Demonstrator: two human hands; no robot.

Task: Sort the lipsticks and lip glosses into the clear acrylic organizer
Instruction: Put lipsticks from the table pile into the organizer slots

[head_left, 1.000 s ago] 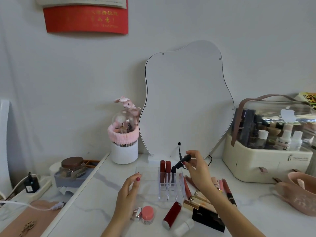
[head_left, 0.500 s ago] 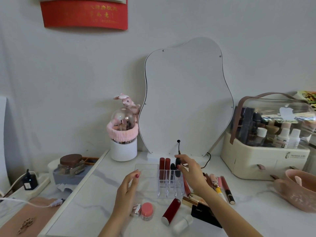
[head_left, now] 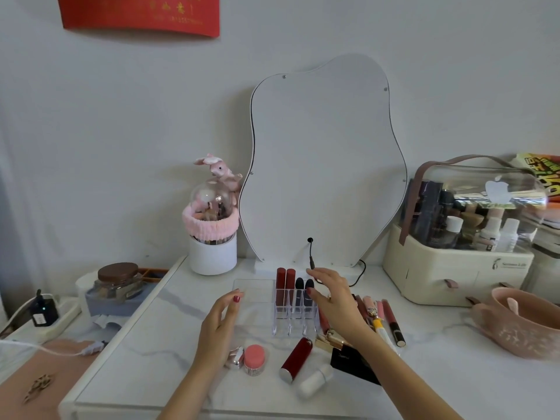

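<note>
1. The clear acrylic organizer (head_left: 281,304) stands on the white marble-patterned table (head_left: 157,338), in front of the wavy-edged mirror (head_left: 324,159).
2. Four tubes stand upright in its back row: two dark red lipsticks (head_left: 285,283) on the left and two black-capped lipsticks (head_left: 303,287) just beside them on the right.
3. The left hand (head_left: 219,325) rests at the organizer's left edge, its fingers lightly bent and its red-nailed thumb touching the clear wall; whether it grips the wall cannot be told.
4. The right hand (head_left: 335,298) hovers at the organizer's right side, just beside the black-capped tubes, fingers spread and relaxed, holding nothing.
5. Lip glosses (head_left: 391,319) lie in a loose row on the table to the right of that hand.
6. A large dark red lipstick (head_left: 297,357) lies on its side in front of the organizer, near a gold tube (head_left: 328,344), a black compact (head_left: 353,363) and a white tube (head_left: 313,380).
7. A small pink jar (head_left: 254,357) sits just right of the left wrist.
8. A cream cosmetics case (head_left: 448,268) stands at the far right.
</note>
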